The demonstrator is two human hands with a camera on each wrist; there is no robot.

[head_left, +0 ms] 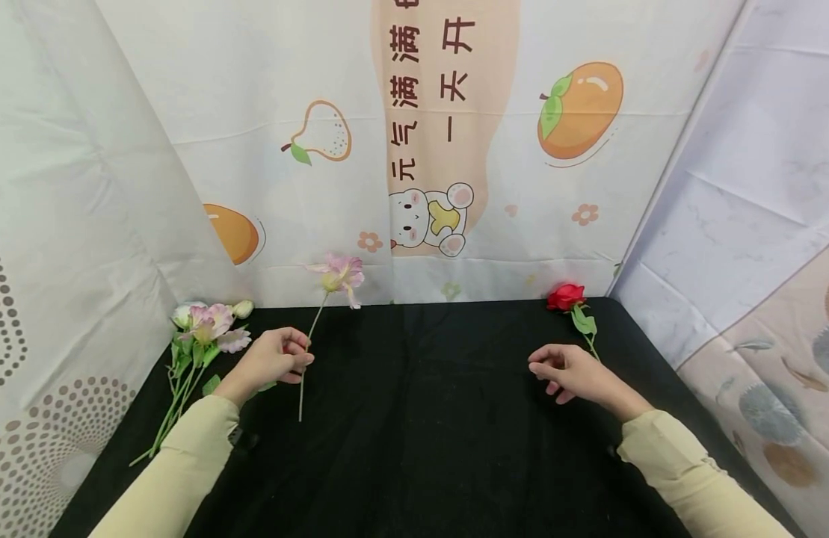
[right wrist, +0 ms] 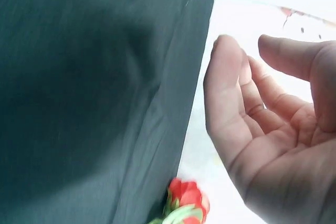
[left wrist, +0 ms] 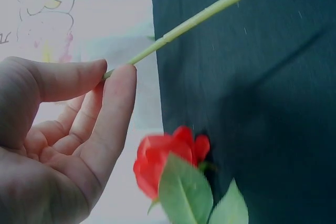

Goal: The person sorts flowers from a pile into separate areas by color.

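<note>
My left hand (head_left: 269, 362) pinches the thin stem of a pink artificial flower (head_left: 342, 275) between thumb and index finger. Its bloom points up toward the back cloth, while the cut end of the stem (left wrist: 202, 17) sticks out past the fingertips in the left wrist view. Below that hand, a red rose (left wrist: 152, 161) with green leaves shows. On the right, my right hand (head_left: 578, 375) holds nothing; its fingers are loosely bent and the thumb stands apart from the index finger. Just behind it lies another red rose (head_left: 566, 297), its lower stem hidden by the hand.
Several flowers, with a pink bloom (head_left: 211, 321), pale buds and long green stems (head_left: 172, 411), lie along the left edge of the black tabletop (head_left: 441, 433). Printed cloths hang upright at the back (head_left: 253, 142), left and right.
</note>
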